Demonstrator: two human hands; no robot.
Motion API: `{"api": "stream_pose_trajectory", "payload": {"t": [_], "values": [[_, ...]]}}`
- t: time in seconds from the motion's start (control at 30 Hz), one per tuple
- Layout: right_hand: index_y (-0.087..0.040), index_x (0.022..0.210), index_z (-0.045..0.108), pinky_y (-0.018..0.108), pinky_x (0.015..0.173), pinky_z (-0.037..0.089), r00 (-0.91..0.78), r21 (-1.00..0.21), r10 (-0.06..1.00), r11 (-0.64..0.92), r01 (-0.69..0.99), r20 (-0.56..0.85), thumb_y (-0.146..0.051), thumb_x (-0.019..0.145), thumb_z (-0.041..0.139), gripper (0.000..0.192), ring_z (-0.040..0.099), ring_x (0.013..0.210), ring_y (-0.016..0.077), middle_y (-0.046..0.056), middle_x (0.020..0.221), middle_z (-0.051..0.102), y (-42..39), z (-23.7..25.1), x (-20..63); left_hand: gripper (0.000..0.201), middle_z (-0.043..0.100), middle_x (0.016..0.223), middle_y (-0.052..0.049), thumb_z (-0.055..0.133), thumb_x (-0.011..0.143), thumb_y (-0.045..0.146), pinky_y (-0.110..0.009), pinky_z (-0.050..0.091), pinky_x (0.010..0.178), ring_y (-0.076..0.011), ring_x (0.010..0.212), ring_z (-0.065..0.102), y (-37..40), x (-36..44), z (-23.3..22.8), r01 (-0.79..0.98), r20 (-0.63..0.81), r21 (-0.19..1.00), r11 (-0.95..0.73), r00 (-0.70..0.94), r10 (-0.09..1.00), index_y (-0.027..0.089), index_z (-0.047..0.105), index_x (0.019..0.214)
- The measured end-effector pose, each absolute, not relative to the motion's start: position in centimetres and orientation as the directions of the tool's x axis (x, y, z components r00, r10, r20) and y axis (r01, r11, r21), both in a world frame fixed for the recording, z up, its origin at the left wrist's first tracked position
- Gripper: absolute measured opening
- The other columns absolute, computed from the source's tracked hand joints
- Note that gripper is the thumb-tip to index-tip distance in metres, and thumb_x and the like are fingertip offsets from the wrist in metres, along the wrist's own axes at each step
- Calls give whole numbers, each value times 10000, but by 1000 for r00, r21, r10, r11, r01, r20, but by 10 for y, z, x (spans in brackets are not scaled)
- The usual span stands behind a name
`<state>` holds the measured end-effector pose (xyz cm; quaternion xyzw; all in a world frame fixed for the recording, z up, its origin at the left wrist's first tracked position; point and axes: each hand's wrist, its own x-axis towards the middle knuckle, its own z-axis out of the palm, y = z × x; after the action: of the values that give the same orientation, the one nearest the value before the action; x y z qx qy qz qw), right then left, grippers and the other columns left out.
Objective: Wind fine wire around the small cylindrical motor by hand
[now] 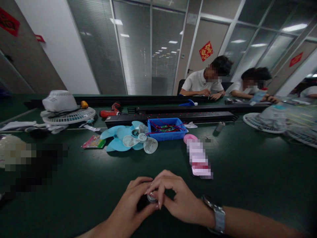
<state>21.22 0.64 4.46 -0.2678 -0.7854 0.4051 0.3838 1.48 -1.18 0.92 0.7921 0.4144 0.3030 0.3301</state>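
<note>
Both hands, left hand [132, 206] and right hand [177, 198], grasp my small dark round part [148, 200] above the tabletop [247, 172], nearer me than the blue bin [167, 132]; I judge it light, rigid, best pinched at its rim.

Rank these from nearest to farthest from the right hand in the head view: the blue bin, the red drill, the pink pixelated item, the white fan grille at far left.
Measured from the right hand:
1. Pink pixelated item, just ahead and slightly right.
2. Blue bin, farther ahead, near centre.
3. Red drill, back and to the left.
4. White fan grille, far left at the back.
</note>
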Motion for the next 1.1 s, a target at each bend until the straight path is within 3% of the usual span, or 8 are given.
{"api": "stream_pose_trajectory", "payload": {"t": [0.2, 0.57, 1.1], "values": [[-193, 611, 573, 342, 889, 487, -569, -833, 718, 545, 101, 401, 65, 794, 616, 319, 644, 970, 162, -15, 950, 748, 7, 44, 213, 252, 679, 1175, -72, 698, 869, 193, -457, 503, 954, -308, 1155, 570, -11, 15, 10, 464, 208, 766, -444, 475, 855, 273, 692, 1108], [-179, 564, 550, 308, 770, 513, -437, -901, 831, 423, 95, 344, -170, 821, 746, 323, 662, 837, 164, 24, 800, 709, 6, 38, 208, 300, 658, 1207, -74, 705, 867, 207, -466, 504, 958, -306, 1166, 572, -11, 16, 8, 451, 215, 775, -443, 471, 856, 283, 665, 1155], [-168, 538, 495, 274, 690, 465, -358, -897, 873, 410, 165, 333, -179, 750, 807, 377, 625, 763, 153, 4, 737, 689, 6, 30, 205, 381, 655, 1220, -70, 706, 860, 193, -468, 509, 962, -304, 1177, 573, -12, 13, 3, 437, 246, 773, -460, 462, 852, 296, 634, 1220]]}}
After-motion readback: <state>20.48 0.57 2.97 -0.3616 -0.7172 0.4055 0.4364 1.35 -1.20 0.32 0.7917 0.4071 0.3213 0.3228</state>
